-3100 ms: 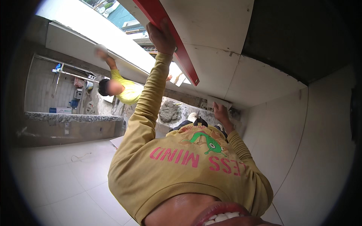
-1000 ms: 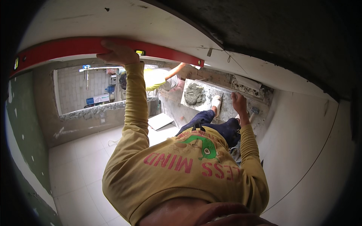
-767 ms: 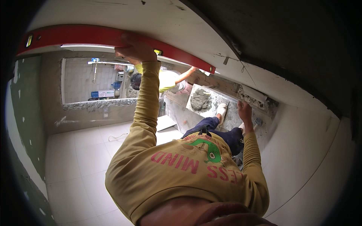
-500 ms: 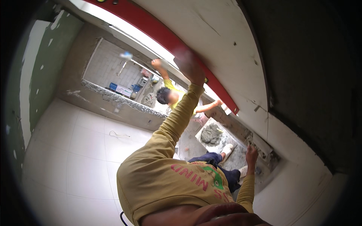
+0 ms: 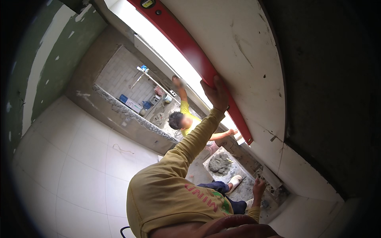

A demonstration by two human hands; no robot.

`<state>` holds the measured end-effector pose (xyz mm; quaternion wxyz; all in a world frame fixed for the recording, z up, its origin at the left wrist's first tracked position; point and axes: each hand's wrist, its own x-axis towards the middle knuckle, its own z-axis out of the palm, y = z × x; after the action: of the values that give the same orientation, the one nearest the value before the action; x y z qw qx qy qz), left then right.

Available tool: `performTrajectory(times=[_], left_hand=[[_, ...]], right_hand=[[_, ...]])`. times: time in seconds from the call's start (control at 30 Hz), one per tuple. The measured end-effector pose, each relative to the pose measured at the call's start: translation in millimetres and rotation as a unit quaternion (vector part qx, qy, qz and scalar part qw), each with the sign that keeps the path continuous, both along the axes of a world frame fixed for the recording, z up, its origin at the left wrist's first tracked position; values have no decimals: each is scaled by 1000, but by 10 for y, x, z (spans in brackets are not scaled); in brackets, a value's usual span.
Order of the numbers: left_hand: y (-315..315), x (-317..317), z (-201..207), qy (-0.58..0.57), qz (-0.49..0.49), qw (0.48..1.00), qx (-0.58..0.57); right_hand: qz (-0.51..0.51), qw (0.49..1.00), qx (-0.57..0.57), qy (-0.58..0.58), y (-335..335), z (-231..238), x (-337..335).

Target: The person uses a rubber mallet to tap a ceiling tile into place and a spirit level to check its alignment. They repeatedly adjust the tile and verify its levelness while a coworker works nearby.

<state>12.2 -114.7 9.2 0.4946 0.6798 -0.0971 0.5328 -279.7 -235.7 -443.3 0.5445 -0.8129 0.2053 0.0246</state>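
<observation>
A long red spirit level (image 5: 186,43) lies at a slant along the edge of a large pale panel (image 5: 246,67). My left hand (image 5: 216,94) is at the end of my outstretched arm, with its fingers round the level's edge nearer its lower end. One vial shows yellow at the level's upper end. Low on the right is my right hand (image 5: 258,188), its fingers curled closed. Whether anything is inside them I cannot make out. It is beside a strip of rough, mortar-flecked ground.
A co-worker in a yellow shirt (image 5: 191,122) is beyond my left arm, both arms out toward the panel edge. Below lies a board (image 5: 236,158) with a heap of grey mortar (image 5: 219,164). A broken wall opening (image 5: 135,110) and pale floor tiles (image 5: 83,162) are to the left.
My view has tilted, so the level, the co-worker and the mortar board sit lower in the picture. My left hand stays on the level; my right hand stays closed, lower in view.
</observation>
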Motion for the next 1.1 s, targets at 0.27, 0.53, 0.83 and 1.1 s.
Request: performTrajectory(times=[0.27,0.53,0.83,1.1], left_hand=[[119,156,-97,-35,29,997,56],[164,165,-131,-7,-46,999,24],[278,70,-189,33,-111,993,35],[604,-1347,-959,253,-347,893,132]], right_hand=[[-1,1000,8,13,-16,-30,-100],[-8,998,-3,58,-34,12,-268],[-52,998,-17,29,49,372,-480],[-104,976,-65,-179,382,1502,-407]])
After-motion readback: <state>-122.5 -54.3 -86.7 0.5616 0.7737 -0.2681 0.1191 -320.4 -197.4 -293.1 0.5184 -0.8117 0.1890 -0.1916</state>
